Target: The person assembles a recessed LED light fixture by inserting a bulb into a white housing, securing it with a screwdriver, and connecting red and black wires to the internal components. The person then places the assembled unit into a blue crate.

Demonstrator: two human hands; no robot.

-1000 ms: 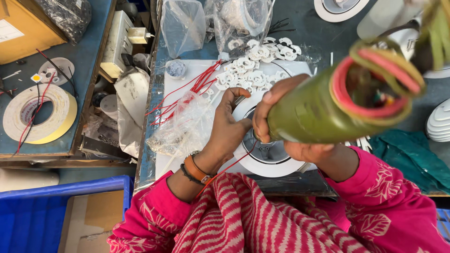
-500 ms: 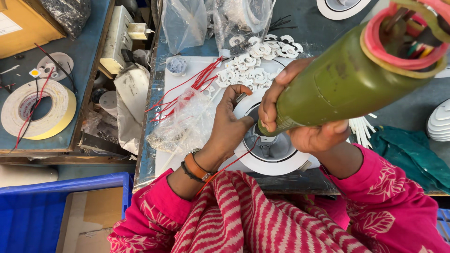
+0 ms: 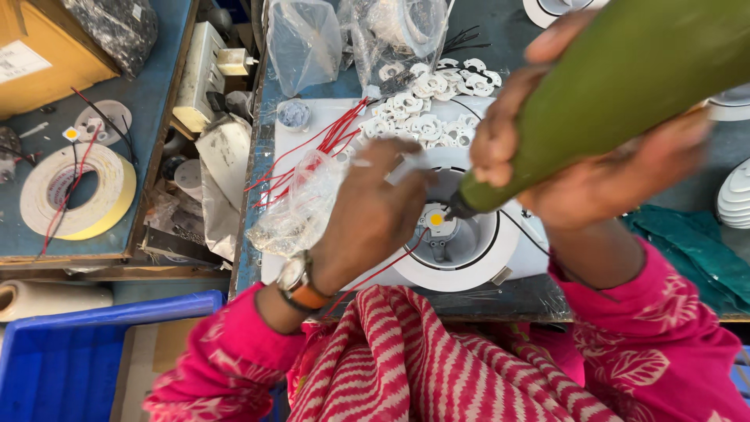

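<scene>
- Far left, the roll of tape [image 3: 74, 191] and the red wires [image 3: 312, 148] lay on the surface [image 3: 266, 117] where they had been a second earlier; nothing there had shifted.
- The left hand [image 3: 367, 215] had stayed on the rim of the white round lamp housing [image 3: 457, 250], its grip curled and pressing the housing steady. Whether it pinched a small part, I could not tell.
- The housing sat at the near edge of the surface, its yellow centre chip [image 3: 436, 219] now uncovered.
- The right hand [image 3: 578, 164] kept its grip clenched around the green power screwdriver [image 3: 617, 86], which had swung from near level to steeply tilted, its tip now beside the chip, likely seated for driving.
</scene>
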